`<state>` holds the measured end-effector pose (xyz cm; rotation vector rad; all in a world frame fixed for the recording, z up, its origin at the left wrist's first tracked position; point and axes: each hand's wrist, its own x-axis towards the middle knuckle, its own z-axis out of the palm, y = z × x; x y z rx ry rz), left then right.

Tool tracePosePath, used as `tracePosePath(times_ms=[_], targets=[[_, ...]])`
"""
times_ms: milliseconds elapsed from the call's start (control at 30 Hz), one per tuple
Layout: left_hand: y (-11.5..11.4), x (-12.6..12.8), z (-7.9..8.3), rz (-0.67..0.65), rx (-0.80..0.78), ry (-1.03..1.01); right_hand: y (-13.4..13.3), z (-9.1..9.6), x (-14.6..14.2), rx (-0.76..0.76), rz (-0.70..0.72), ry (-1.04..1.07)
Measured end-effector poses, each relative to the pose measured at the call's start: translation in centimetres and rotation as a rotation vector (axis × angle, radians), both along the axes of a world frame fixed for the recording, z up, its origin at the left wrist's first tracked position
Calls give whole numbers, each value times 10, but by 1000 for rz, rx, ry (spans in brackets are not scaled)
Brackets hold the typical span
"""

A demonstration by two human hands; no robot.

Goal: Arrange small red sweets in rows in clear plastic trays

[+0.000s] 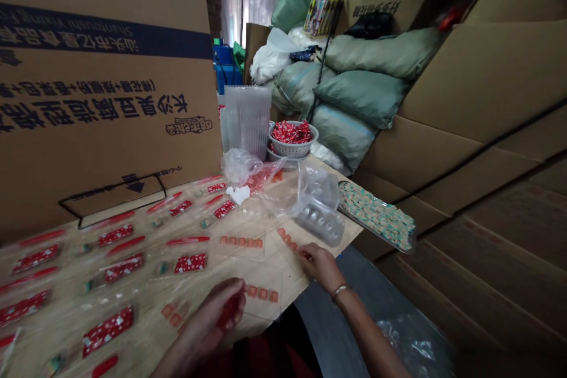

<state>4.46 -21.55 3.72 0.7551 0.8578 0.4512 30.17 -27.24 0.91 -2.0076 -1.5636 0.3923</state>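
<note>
A pale wooden tabletop point(296, 284) spans the frame from lower left to centre. At lower centre, your left hand point(228, 307) is curled at the left end of a row of orange pieces point(263, 294); right of centre, your right hand point(316, 261) has bent fingers at the lower end of a second orange row point(287, 238). You cannot tell from this angle whether either grip is clamped on anything. Red dotted packets point(190, 263) fill the left. Behind: a large printed carton point(110, 65), upper left; a basket point(290, 149) of red packets, upper centre; stuffed sacks point(361, 95) and stacked cartons point(447, 121), upper right.
</note>
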Motion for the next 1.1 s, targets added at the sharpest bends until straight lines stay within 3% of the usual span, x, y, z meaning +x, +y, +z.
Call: tracePosePath(times_ms=[100, 200, 300, 400, 467, 533, 600, 667, 800, 933, 1100], targets=[[1, -1, -4, 1, -40, -27, 7, -5, 3, -34, 1, -46], [5, -2, -6, 33, -198, -79, 7, -12, -4, -59, -4, -72], [10, -5, -2, 130, -429, -201, 0, -20, -6, -57, -43, -97], [15, -9, 2, 253, -515, -325, -5, -16, -16, 38, -113, -133], [15, -10, 2, 292, -504, -392, -8, -1, -37, 144, -49, -35], [14, -9, 0, 308, -476, -443, -9, 19, -69, 199, 126, 174], [13, -8, -2, 303, -446, -461, -6, 37, -106, 154, 323, 335], [11, -7, -3, 306, -403, -448, 0, 45, -135, 133, 436, 359], [10, -9, -4, 329, -337, -432, 12, 38, -152, 118, 367, 470], [6, -12, -4, 333, -239, -354, 15, 28, -137, 123, 283, 684], [1, -13, -1, 277, -120, -197, 13, 24, -127, 112, 266, 770]])
